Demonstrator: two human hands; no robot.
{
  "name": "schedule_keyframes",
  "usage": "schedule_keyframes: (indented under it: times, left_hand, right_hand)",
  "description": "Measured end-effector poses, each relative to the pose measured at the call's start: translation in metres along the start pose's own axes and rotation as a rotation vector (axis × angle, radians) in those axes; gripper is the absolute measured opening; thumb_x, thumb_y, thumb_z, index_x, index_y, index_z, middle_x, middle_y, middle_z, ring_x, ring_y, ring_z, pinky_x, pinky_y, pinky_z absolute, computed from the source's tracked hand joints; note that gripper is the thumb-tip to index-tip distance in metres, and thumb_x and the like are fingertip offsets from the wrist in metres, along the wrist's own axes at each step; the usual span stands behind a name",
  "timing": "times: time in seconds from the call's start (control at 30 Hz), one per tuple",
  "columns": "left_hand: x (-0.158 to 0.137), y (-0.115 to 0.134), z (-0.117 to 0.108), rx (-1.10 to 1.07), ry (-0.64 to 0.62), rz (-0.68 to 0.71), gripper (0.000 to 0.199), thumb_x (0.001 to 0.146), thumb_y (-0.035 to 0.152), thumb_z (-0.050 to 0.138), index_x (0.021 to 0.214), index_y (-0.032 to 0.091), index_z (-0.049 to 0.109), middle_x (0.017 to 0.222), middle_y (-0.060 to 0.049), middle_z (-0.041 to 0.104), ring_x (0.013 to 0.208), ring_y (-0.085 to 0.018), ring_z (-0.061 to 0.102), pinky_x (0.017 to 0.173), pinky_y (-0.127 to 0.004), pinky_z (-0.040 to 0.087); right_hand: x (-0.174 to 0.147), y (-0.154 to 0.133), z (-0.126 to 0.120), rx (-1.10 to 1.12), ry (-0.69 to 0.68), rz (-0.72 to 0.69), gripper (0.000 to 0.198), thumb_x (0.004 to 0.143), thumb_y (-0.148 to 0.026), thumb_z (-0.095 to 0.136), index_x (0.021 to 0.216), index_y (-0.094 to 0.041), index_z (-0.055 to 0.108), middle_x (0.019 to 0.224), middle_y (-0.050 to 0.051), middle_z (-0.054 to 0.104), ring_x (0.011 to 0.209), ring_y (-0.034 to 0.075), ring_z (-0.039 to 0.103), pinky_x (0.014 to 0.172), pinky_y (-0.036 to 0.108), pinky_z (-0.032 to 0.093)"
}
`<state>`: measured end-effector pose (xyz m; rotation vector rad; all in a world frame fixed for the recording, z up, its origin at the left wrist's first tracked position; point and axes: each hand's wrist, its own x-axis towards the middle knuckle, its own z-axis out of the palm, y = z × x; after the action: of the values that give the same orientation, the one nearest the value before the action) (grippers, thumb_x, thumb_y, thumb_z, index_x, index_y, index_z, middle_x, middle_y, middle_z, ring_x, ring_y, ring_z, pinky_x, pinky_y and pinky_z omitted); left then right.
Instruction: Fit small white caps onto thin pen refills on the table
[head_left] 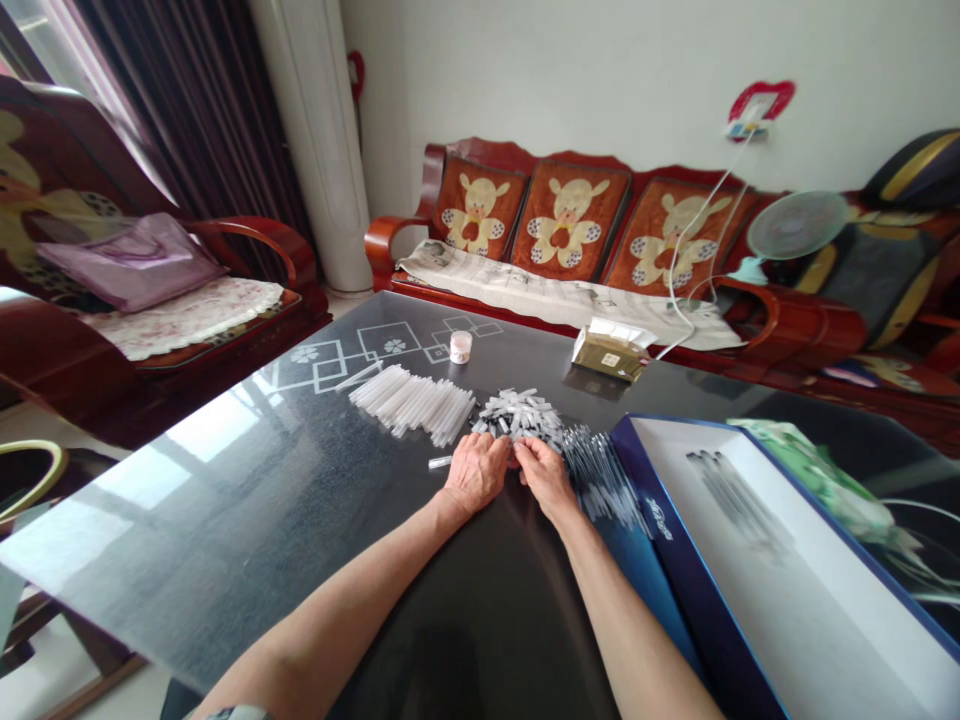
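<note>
My left hand (478, 470) and my right hand (543, 474) are close together over the dark table, fingers curled in. Whatever their fingertips pinch is hidden or too small to make out. Just beyond them lies a heap of small white and black pen caps (521, 410). A row of translucent white pen barrels (412, 402) is spread to the left of the heap. Thin pen refills (600, 470) lie to the right of my right hand. One short clear piece (439, 463) rests beside my left hand.
A blue-edged box (750, 600) with several pens (731, 490) inside stands on the right. Farther back are a small round tub (460, 347) and a tissue box (611, 353). Green-white packaging (817, 480) lies behind the box. A sofa (555, 230) lines the wall.
</note>
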<state>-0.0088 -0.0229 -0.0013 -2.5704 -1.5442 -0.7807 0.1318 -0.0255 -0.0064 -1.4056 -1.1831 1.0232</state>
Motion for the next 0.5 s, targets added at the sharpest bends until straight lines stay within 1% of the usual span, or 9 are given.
schedule_keyframes:
  times: [0.03, 0.1, 0.2, 0.23, 0.3, 0.33, 0.4, 0.43, 0.5]
  left_hand:
    - [0.001, 0.0, 0.001, -0.006, 0.008, -0.005, 0.032, 0.099, 0.034, 0.036, 0.11, 0.024, 0.064, 0.082, -0.005, 0.063, 0.079, -0.02, 0.056, 0.076, -0.033, 0.039]
    - [0.003, -0.001, 0.002, -0.019, 0.024, -0.038, 0.034, 0.099, 0.04, 0.037, 0.114, 0.026, 0.064, 0.081, -0.005, 0.064, 0.078, -0.02, 0.057, 0.075, -0.033, 0.04]
    - [0.005, -0.004, 0.004, -0.023, 0.032, -0.092, 0.034, 0.098, 0.043, 0.039, 0.104, 0.026, 0.069, 0.079, -0.005, 0.064, 0.078, -0.02, 0.058, 0.074, -0.032, 0.039]
    - [0.006, -0.005, 0.004, -0.017, 0.035, -0.101, 0.034, 0.098, 0.041, 0.04, 0.099, 0.025, 0.069, 0.079, -0.005, 0.064, 0.079, -0.02, 0.058, 0.074, -0.032, 0.039]
    - [0.007, -0.006, 0.005, -0.002, 0.043, -0.109, 0.034, 0.098, 0.039, 0.04, 0.093, 0.024, 0.07, 0.079, -0.005, 0.063, 0.079, -0.02, 0.057, 0.074, -0.031, 0.039]
    - [0.007, -0.007, 0.005, 0.005, 0.047, -0.111, 0.033, 0.098, 0.039, 0.04, 0.092, 0.024, 0.07, 0.079, -0.005, 0.063, 0.079, -0.02, 0.057, 0.074, -0.031, 0.038]
    - [0.007, -0.007, 0.006, 0.014, 0.054, -0.108, 0.033, 0.098, 0.039, 0.04, 0.092, 0.024, 0.069, 0.08, -0.005, 0.063, 0.079, -0.02, 0.056, 0.073, -0.031, 0.038]
    - [0.006, -0.007, 0.006, 0.016, 0.055, -0.102, 0.033, 0.098, 0.039, 0.04, 0.092, 0.024, 0.069, 0.08, -0.005, 0.063, 0.079, -0.02, 0.056, 0.073, -0.031, 0.038]
    - [0.006, -0.007, 0.006, 0.021, 0.056, -0.093, 0.033, 0.098, 0.039, 0.039, 0.092, 0.024, 0.069, 0.079, -0.005, 0.062, 0.078, -0.02, 0.056, 0.073, -0.031, 0.037]
  right_hand:
    - [0.003, 0.0, -0.004, 0.001, 0.018, -0.01, 0.03, 0.075, -0.049, 0.06, 0.079, -0.019, 0.063, 0.063, 0.0, 0.066, 0.053, 0.014, 0.058, 0.042, 0.02, 0.039]
    - [0.011, -0.001, -0.014, 0.008, 0.125, -0.019, 0.032, 0.077, -0.05, 0.057, 0.08, -0.019, 0.061, 0.072, 0.003, 0.069, 0.058, 0.015, 0.062, 0.043, 0.021, 0.041]
    - [0.022, -0.007, -0.032, -0.065, 0.366, -0.066, 0.032, 0.08, -0.047, 0.051, 0.085, -0.018, 0.061, 0.085, 0.01, 0.071, 0.075, 0.022, 0.068, 0.052, 0.027, 0.049]
    - [0.023, -0.01, -0.036, -0.148, 0.44, -0.133, 0.031, 0.081, -0.045, 0.05, 0.088, -0.017, 0.061, 0.089, 0.012, 0.071, 0.081, 0.024, 0.068, 0.059, 0.031, 0.053]
    - [0.02, -0.018, -0.04, -0.367, 0.526, -0.361, 0.03, 0.083, -0.038, 0.049, 0.097, -0.015, 0.061, 0.103, 0.016, 0.069, 0.099, 0.028, 0.065, 0.079, 0.04, 0.053]
    - [0.016, -0.021, -0.038, -0.478, 0.521, -0.499, 0.03, 0.085, -0.034, 0.049, 0.102, -0.014, 0.061, 0.111, 0.018, 0.066, 0.108, 0.028, 0.061, 0.089, 0.042, 0.05]
    - [0.007, -0.026, -0.03, -0.658, 0.412, -0.727, 0.03, 0.088, -0.026, 0.046, 0.111, -0.014, 0.06, 0.12, 0.017, 0.063, 0.118, 0.027, 0.055, 0.101, 0.044, 0.043]
    - [0.002, -0.027, -0.025, -0.731, 0.33, -0.796, 0.03, 0.089, -0.022, 0.045, 0.114, -0.015, 0.059, 0.12, 0.016, 0.063, 0.119, 0.026, 0.054, 0.104, 0.045, 0.039]
    - [-0.006, -0.026, -0.014, -0.853, 0.191, -0.852, 0.03, 0.09, -0.016, 0.044, 0.115, -0.016, 0.06, 0.116, 0.012, 0.066, 0.118, 0.025, 0.055, 0.107, 0.047, 0.034]
